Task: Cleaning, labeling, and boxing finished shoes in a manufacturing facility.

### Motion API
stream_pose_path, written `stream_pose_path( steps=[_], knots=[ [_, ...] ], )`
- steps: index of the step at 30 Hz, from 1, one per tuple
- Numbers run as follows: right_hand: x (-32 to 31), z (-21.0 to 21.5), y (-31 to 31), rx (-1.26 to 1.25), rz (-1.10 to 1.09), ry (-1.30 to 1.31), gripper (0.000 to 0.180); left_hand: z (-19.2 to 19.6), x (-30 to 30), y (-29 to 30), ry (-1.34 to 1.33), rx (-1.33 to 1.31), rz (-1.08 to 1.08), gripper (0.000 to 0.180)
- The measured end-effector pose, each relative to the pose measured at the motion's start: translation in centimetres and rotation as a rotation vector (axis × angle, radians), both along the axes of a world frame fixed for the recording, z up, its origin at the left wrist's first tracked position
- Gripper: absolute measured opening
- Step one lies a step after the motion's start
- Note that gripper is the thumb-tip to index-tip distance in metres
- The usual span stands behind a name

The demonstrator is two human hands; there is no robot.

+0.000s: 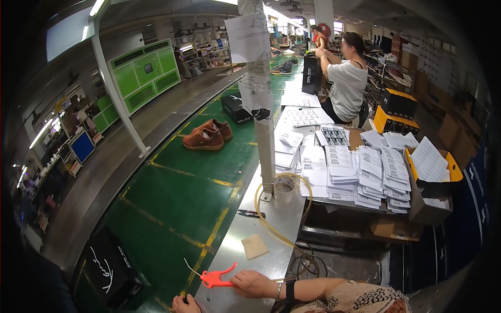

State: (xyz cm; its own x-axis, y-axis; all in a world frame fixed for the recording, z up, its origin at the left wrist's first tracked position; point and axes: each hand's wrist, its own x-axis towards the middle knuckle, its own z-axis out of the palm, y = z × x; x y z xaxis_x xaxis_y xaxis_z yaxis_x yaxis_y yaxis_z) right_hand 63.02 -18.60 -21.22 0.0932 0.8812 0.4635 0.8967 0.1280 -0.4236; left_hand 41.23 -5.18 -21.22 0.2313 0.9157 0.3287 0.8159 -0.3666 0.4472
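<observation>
My right hand (250,284) is closed round the handle of an orange-red air blow gun (211,279) with a thin, pale, bent nozzle. The gun is over the border between the green conveyor belt (172,195) and the metal table edge (235,245). My left hand (186,304) is at the lower edge of the picture, beside the belt's near end. Its fingers are mostly cut off, so what they hold cannot be seen. A black shoe box (112,271) lies on the belt to the left. Farther up the belt stands a pair of brown shoes (206,136).
Another black box (237,107) lies beyond the shoes. A wrapped post (265,151) rises from the metal edge, near tape rolls (284,189), a yellow hose (257,206), snips (251,213) and a tan square (254,246). Paper stacks (342,164) cover the right table; a co-worker (347,78) handles a box.
</observation>
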Motion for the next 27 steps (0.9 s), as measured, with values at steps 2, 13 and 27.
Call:
stream_pose_path(
  steps=[2,13,27],
  knots=[
    [0.04,0.0,-0.01,-0.006,0.001,-0.009,0.016,-0.11,-0.04,0.08,0.0,-0.003,-0.003,0.029],
    [0.23,0.13,-0.1,-0.002,0.002,-0.021,0.017,-0.18,0.27,-0.02,0.011,0.032,0.027,0.029],
    [0.42,-0.03,0.02,-0.011,0.005,-0.023,0.019,-0.58,0.2,0.21,0.021,-0.035,0.025,0.036]
  ],
)
